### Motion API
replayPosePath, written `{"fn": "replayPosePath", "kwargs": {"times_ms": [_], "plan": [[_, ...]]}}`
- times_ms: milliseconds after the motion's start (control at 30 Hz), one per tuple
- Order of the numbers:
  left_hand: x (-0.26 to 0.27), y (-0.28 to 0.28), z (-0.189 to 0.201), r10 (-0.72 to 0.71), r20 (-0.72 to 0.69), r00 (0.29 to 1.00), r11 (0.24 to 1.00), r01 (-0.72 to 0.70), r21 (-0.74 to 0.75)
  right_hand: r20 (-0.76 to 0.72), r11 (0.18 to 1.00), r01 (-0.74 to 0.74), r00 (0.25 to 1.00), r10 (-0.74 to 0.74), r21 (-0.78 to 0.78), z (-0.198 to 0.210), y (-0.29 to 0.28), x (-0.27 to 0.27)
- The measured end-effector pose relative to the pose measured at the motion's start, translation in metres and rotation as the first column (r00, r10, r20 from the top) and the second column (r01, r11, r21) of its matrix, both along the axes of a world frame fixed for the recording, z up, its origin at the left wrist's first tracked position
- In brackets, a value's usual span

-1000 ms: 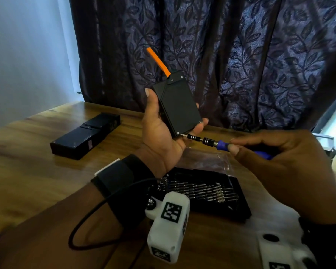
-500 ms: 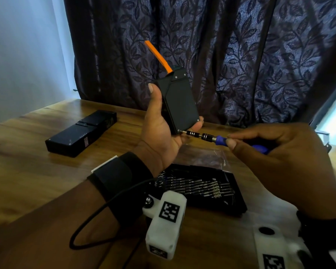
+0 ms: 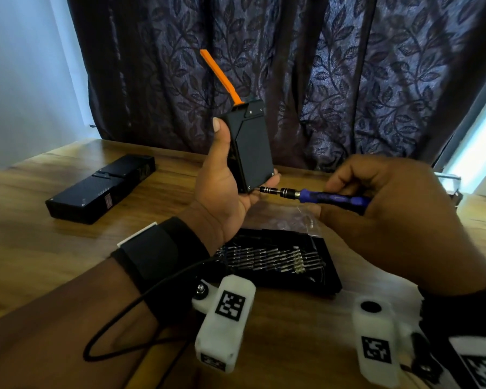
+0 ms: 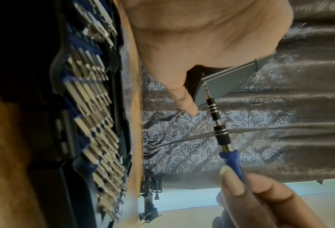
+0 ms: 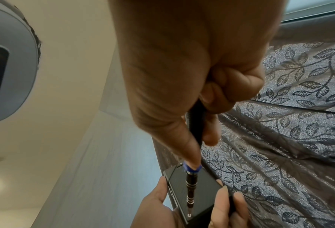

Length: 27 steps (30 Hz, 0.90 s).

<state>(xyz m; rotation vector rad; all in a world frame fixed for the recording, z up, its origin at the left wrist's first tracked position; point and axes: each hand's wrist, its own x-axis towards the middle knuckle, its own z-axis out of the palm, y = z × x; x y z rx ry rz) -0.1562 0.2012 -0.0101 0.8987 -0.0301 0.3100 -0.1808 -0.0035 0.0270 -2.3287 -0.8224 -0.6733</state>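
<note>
L hand point(image 3: 222, 186) clamps black rectangular plastic case point(image 3: 251, 147); R hand point(image 3: 399, 220) pinches blue-handled precision screwdriver point(image 3: 314, 195), bit on corner screw point(image 3: 249, 188) (others apparently pending).

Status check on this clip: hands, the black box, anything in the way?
Left hand grips black box upright, off the table. Right hand pinches blue screwdriver, tip at the box's lower corner screw. Nothing blocking; bit case lies below.
</note>
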Motion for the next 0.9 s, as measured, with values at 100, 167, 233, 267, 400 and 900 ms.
{"fn": "replayPosePath", "kwargs": {"times_ms": [100,167,233,267,400,900], "plan": [[-0.0011,-0.0009,-0.0007,0.002,0.002,1.000,1.000,-0.002,0.010,0.008,1.000,0.022,1.000,-0.022,0.006,0.0000,0.0016,-0.0027],[-0.0018,-0.0018,-0.0011,0.001,0.008,1.000,1.000,-0.001,0.010,0.003,0.999,0.044,0.999,-0.044,0.000,-0.0002,0.0024,-0.0022],[-0.0022,-0.0022,-0.0015,0.000,0.014,1.000,1.000,0.000,0.002,-0.008,0.998,0.062,0.998,-0.062,-0.016,-0.0006,0.0025,-0.0006],[-0.0028,-0.0024,-0.0010,0.004,0.013,1.000,1.000,-0.004,-0.003,-0.013,0.998,0.063,0.998,-0.063,-0.026,-0.0004,0.0025,-0.0001],[-0.0040,-0.0012,0.0007,0.027,-0.001,1.000,0.999,-0.027,-0.029,-0.056,0.997,0.024,0.998,-0.029,-0.077,0.0022,0.0039,-0.0011],[-0.0030,-0.0041,-0.0048,-0.021,-0.012,1.000,1.000,0.021,0.013,-0.015,0.998,0.032,0.999,-0.033,-0.053,0.0028,0.0006,0.0012]]}}
